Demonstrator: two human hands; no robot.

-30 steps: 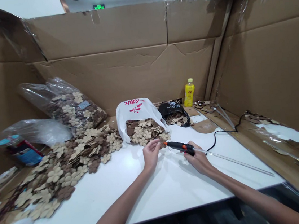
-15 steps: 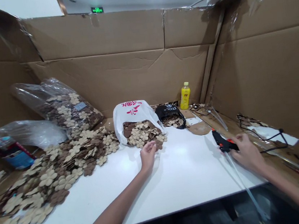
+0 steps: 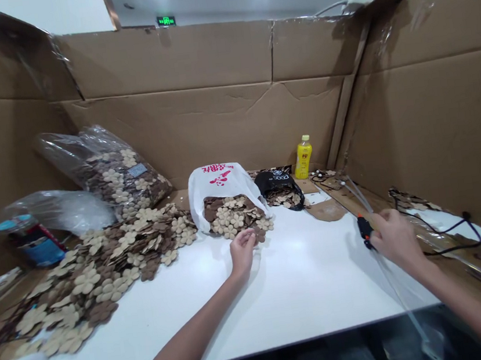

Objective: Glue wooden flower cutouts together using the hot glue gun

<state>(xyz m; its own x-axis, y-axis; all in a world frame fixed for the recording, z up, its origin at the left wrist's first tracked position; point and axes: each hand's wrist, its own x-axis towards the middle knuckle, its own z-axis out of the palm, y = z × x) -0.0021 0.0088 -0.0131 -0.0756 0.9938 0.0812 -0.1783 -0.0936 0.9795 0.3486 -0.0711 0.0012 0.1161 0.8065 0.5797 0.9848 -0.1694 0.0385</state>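
My right hand (image 3: 394,238) is closed round a black and orange glue gun (image 3: 364,229) at the right edge of the white table (image 3: 306,288); a clear glue stick (image 3: 396,289) trails back from it toward me. My left hand (image 3: 242,250) rests on the table with curled fingers, pinching a brown flower-shaped piece at the mouth of a white plastic bag (image 3: 220,179) that spills brown and tan flower pieces (image 3: 231,216).
A big heap of flower pieces (image 3: 102,267) covers the table's left side, with clear bags (image 3: 110,169) behind it. A black bag (image 3: 278,184), a yellow bottle (image 3: 303,156) and a black cord (image 3: 448,230) lie at the right. Cardboard walls (image 3: 214,107) enclose the table.
My right hand carried the glue gun from beside my left hand out to the table's right edge. My left hand stayed at the white bag.
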